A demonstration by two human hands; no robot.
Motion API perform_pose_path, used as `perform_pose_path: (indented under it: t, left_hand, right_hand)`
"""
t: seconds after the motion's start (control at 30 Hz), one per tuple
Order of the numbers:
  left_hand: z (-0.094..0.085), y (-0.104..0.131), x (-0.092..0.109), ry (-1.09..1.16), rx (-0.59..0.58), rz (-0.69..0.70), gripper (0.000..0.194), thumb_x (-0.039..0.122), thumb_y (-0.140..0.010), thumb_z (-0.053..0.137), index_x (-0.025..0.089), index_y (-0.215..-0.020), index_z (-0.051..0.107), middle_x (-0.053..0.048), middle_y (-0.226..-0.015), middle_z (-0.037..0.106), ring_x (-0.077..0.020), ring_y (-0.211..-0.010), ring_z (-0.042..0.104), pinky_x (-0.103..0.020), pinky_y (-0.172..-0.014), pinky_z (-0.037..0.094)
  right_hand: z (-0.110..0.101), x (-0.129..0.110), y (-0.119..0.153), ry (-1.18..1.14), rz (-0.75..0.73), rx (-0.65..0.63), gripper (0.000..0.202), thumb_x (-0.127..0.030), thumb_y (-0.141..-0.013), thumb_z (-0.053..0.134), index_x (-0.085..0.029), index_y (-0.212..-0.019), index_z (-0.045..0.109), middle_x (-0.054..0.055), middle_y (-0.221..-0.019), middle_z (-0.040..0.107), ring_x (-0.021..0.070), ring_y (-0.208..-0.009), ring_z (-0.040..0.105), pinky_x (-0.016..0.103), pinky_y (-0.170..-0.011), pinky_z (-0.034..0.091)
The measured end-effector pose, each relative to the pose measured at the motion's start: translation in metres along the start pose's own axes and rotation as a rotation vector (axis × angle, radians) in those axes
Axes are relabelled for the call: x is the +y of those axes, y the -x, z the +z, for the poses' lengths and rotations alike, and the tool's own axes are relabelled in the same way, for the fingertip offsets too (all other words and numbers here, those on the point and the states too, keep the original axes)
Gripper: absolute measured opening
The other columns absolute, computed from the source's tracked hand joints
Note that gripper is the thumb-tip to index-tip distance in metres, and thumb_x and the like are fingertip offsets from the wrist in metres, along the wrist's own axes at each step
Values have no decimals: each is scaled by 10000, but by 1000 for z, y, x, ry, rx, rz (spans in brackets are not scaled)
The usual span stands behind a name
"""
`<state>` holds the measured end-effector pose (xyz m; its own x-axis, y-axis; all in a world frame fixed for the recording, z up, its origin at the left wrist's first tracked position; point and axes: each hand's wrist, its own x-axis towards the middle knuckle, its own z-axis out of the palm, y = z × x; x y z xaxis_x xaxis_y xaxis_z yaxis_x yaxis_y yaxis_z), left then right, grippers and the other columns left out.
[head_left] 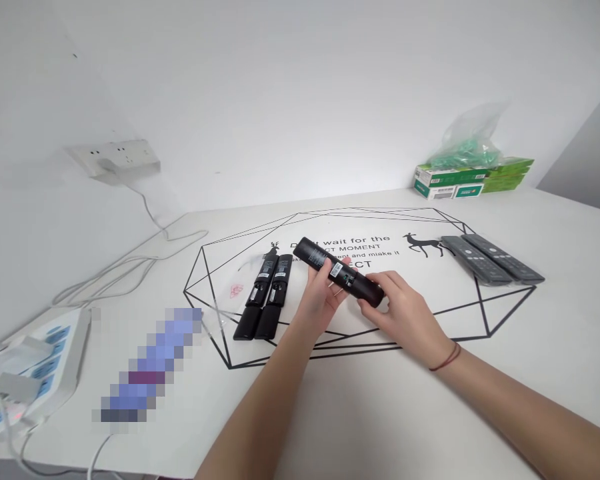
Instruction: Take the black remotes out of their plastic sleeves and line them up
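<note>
A black remote control (pixel 320 259) is held back side up above the middle of the desk, its label showing. My left hand (pixel 319 293) is closed around its middle from below, thumb on top. The fingers and thumb of my right hand (pixel 405 313) grip its near right end, at the battery cover (pixel 367 290); a small gap shows part of the battery compartment. To the left, two more black remotes (pixel 279 280) lie back side up with their covers slid down. At the right, two dark grey remotes (pixel 500 260) lie buttons up, side by side.
Green and white boxes (pixel 450 183) with a clear plastic bag (pixel 473 147) on top stand at the back right. A power strip (pixel 45 367) with plugs and cables sits at the left, beside a blurred-out bluish object (pixel 155 360). A wall socket (pixel 125 157) is above.
</note>
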<state>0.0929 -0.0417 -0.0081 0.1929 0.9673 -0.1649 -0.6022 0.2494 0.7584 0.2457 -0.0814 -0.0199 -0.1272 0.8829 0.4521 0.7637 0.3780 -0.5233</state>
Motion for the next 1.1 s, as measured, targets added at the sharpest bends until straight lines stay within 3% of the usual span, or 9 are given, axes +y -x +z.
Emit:
perform_pose_path:
  t: [0.23,0.5,0.67,0.8,0.93,1.1]
  left_hand:
    - [7,5,-3,-30,-30,-37,428,346,-904,517,313,-1310,386,-81,-1237,623,-188,-976,668,-361,-907,507]
    - [7,6,-3,-38,-45,-41,422,278,-891,540,312,-1289,400,-70,-1263,605,-182,-997,654,-356,-924,491]
    - [6,6,-4,-64,-51,-41,349,340,-894,528,323,-1231,439,-59,-1268,597,-187,-1011,631,-344,-856,505]
    - [7,6,-9,-73,25,-59,274,435,-879,524,284,-1107,505,-46,-1108,641,-172,-909,632,-312,-762,516]
    - [9,7,-11,11,111,-123,271,475,-871,510,222,-965,526,-48,-938,642,-186,-867,646,-327,-754,520]
    - [8,7,-5,58,48,-229,395,508,-886,435,143,-872,585,-114,-848,655,-213,-814,651,-349,-790,504]
  right_hand:
    - [1,2,0,14,-48,30,325,-283,-827,560,-206,-1142,566,81,-1013,635,235,-834,640,358,-711,517]
    - [4,5,0,20,-41,18,363,-341,-870,539,-216,-1210,553,77,-1031,615,205,-751,635,340,-651,529]
    - [4,7,1,-30,-84,18,384,-390,-904,501,-217,-1246,523,85,-1065,593,189,-763,623,332,-663,541]
    - [4,2,3,-27,-118,-106,423,-429,-915,478,-234,-1290,483,72,-1009,593,181,-699,615,325,-609,540]
    - [6,-3,7,33,-156,-206,593,-475,-893,493,-213,-1399,329,110,-1083,564,195,-650,609,350,-535,531]
    - [10,-1,9,81,-212,-211,611,-450,-877,531,-234,-1396,292,132,-1166,533,216,-693,630,364,-532,535]
